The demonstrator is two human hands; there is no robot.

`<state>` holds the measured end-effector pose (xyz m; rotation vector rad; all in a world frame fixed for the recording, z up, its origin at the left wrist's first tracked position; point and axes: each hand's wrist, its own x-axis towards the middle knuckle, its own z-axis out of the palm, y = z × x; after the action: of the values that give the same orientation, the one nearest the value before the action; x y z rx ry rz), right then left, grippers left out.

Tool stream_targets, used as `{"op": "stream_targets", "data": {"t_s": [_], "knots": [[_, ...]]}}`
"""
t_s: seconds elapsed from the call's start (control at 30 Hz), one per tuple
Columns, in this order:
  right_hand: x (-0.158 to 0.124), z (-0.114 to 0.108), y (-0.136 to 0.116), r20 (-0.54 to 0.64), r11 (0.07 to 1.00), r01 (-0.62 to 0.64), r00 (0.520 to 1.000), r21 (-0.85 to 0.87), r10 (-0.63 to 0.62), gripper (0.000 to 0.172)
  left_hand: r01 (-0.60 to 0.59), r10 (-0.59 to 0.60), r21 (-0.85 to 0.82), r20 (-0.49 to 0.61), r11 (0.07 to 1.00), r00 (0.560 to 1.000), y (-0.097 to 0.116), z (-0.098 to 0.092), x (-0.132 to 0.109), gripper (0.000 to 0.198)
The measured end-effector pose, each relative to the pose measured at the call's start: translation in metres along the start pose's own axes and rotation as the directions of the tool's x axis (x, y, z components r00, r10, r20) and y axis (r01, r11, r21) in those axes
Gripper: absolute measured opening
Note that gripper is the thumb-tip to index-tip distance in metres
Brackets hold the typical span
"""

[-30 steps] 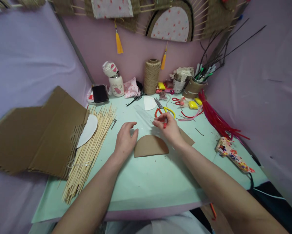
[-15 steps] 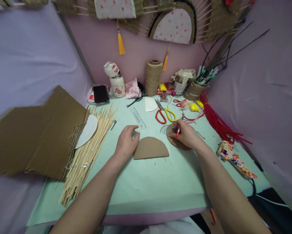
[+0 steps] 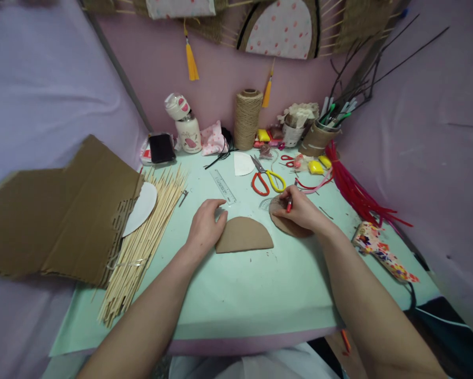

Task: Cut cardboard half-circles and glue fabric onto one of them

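Observation:
A half-round piece of brown cardboard (image 3: 244, 235) lies flat on the pale green tabletop, its straight edge towards me. At its left end rests my left hand (image 3: 207, 223), the thumb close to the curved edge and the fingers loosely apart, holding nothing. My right hand (image 3: 298, 209) is closed around a slim pen (image 3: 289, 204) with a red end. Its fingertips are over a second, rounded cardboard piece (image 3: 286, 223), partly hidden under the hand. A clear protractor (image 3: 264, 204) shows beside that piece's left edge.
Scissors (image 3: 267, 178) and a clear ruler (image 3: 223, 187) lie beyond my hands. Thin wooden sticks (image 3: 141, 252) and a large cardboard sheet (image 3: 62, 221) occupy the left. A patterned glue gun (image 3: 382, 252) and red strips (image 3: 355, 189) are on the right; a twine spool (image 3: 247, 118) stands behind.
The camera view has tilted slightly downward, so the background sits a little higher. Both hands stay almost in place; the pen's angle in my right hand differs slightly.

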<state>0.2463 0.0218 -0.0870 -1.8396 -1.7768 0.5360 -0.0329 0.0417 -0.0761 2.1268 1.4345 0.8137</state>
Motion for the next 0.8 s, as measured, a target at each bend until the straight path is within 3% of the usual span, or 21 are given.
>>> {"op": "stream_targets", "data": {"t_s": [0.17, 0.4, 0.5, 0.6, 0.67, 0.8], "knots": [[-0.001, 0.002, -0.002, -0.099, 1.0, 0.026, 0.995, -0.015, -0.028, 0.047, -0.012, 0.012, -0.016, -0.007, 1.0, 1.0, 0.001, 0.001, -0.001, 0.027], [-0.015, 0.0, -0.031, -0.07, 0.96, 0.049, 0.997, 0.277, -0.03, 0.028, 0.029, -0.03, -0.138, -0.01, 0.99, 0.999, 0.007, -0.006, 0.0, 0.024], [-0.027, 0.006, -0.058, 0.104, 0.905, 0.112, 0.98, 0.409, -0.169, 0.023, 0.157, -0.099, -0.363, 0.174, 0.918, 0.98, 0.011, -0.011, 0.0, 0.029], [-0.036, 0.02, -0.078, 0.278, 0.892, 0.059, 0.939, 0.449, -0.202, 0.02, 0.231, -0.052, -0.441, 0.38, 0.867, 0.923, 0.011, -0.014, -0.003, 0.031], [-0.04, 0.027, -0.082, 0.308, 0.9, 0.038, 0.933, 0.434, -0.188, 0.02, 0.204, -0.033, -0.374, 0.414, 0.905, 0.91, 0.01, -0.015, -0.005, 0.024], [-0.048, 0.028, -0.076, 0.259, 0.929, 0.094, 0.946, 0.359, -0.196, 0.023, 0.149, -0.034, -0.246, 0.416, 0.958, 0.909, 0.009, -0.015, -0.009, 0.019]]}}
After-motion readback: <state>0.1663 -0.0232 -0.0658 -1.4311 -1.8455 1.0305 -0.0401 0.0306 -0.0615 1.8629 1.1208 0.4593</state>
